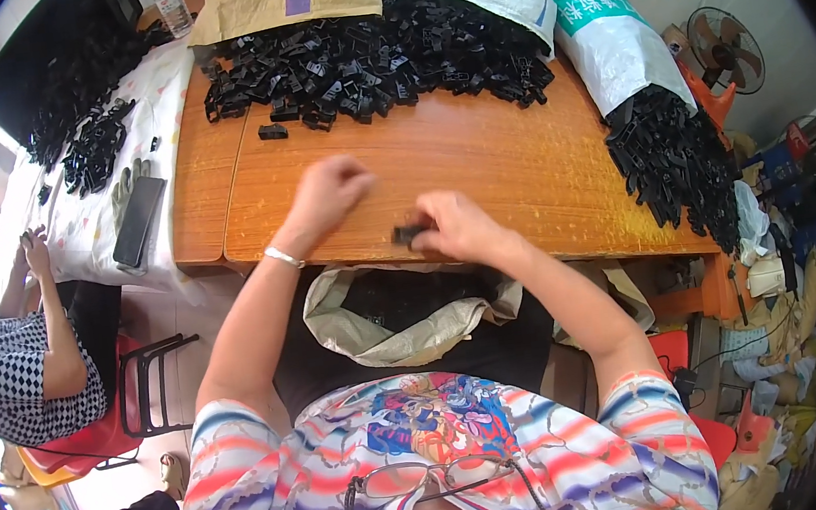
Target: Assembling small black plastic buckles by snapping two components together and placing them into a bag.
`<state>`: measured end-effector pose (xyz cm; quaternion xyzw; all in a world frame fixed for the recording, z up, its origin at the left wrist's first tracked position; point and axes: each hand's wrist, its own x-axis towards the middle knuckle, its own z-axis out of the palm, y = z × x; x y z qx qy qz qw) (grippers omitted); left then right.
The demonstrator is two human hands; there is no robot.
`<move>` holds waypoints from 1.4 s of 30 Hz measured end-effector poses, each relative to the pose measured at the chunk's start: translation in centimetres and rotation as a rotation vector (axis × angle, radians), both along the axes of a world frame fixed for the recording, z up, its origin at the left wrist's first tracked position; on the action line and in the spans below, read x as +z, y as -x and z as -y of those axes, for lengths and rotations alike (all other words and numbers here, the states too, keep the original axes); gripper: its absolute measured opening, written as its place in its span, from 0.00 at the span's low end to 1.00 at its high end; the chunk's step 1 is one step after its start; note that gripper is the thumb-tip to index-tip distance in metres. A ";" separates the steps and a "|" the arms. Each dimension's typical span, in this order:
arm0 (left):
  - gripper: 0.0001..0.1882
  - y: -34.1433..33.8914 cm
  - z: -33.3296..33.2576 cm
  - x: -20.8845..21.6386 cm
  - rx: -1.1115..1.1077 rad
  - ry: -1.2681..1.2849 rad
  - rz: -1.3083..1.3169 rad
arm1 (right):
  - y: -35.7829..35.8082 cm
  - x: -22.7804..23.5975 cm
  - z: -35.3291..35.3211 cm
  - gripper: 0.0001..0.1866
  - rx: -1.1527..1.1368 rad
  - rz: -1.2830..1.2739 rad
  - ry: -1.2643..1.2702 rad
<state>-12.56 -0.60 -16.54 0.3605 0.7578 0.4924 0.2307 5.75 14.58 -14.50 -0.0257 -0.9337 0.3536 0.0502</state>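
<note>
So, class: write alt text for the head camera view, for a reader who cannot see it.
Seen from above, a seated person's right hand pinches a small black plastic part at the edge of a wooden table while the left hand hovers closed beside it. An open sack lies in the lap; heaps of black parts spill from bags behind.

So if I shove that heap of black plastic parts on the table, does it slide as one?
Probably not: the heap of black plastic parts is many loose small pieces, so it would likely scatter. Each looks rigid and light, like the one at the right hand. The wooden table looks smooth, so strays may skid.
</note>
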 end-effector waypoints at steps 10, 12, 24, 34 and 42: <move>0.16 10.5 4.1 -1.0 0.405 0.144 -0.760 | -4.4 -0.6 4.0 0.12 0.082 -0.170 -0.234; 0.12 9.7 3.3 -0.9 0.395 0.104 -0.776 | -2.5 0.3 1.5 0.09 -0.019 -0.269 -0.208; 0.09 -0.2 -0.7 -0.4 0.101 -0.300 0.318 | 11.0 0.4 -14.4 0.15 -0.561 -0.239 -0.501; 0.16 -1.4 -0.2 0.1 0.070 -0.379 0.864 | 9.8 -1.7 -11.8 0.10 -0.364 -0.160 -0.476; 0.21 -3.1 -0.5 1.2 0.015 -0.368 0.783 | 3.8 3.9 -4.1 0.11 -0.264 -0.312 -0.062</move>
